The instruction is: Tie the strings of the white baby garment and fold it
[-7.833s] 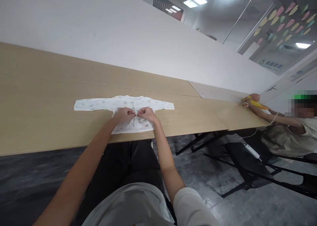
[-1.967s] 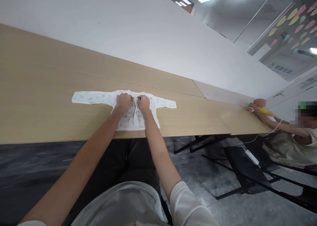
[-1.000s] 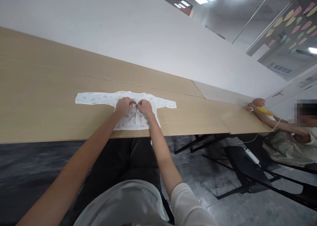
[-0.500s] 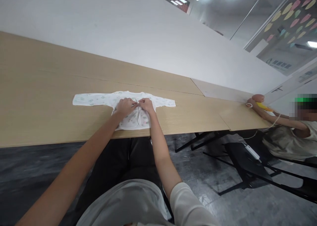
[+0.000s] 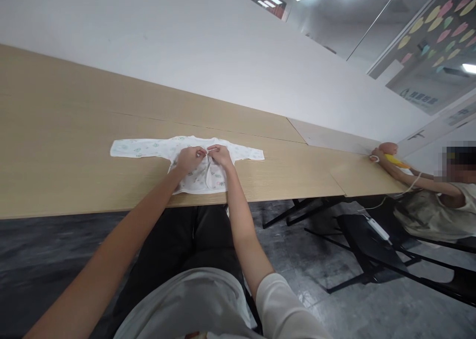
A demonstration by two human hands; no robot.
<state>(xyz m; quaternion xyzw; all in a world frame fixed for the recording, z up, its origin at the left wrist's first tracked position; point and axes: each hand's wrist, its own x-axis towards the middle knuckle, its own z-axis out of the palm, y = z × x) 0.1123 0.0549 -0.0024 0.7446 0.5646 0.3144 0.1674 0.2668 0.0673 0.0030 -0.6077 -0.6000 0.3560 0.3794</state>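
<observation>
A small white baby shirt (image 5: 195,181) with a faint print lies flat on the table, its long sleeves spread to both sides. Over the upper middle of its front, my left hand (image 5: 189,160) is closed in a pinch at the edge of the front opening. My right hand (image 5: 220,156) pinches the fabric just to the right, its fingertips almost meeting those of the left. Whatever small bit of cloth or tie lies between the fingertips is too small to make out. Below the hands, the front edge runs down in a loose fold.
The light wood table (image 5: 74,180) runs along a white partition (image 5: 167,41). At far right a person's arms (image 5: 420,179) reach to a doll (image 5: 388,149) on the table. A black folding chair (image 5: 368,245) with a white power strip (image 5: 378,228) stands at right.
My left fingers have curled in and shifted slightly up at the opening. My right fingers have lifted a little, still pinching. The shirt stays in place.
</observation>
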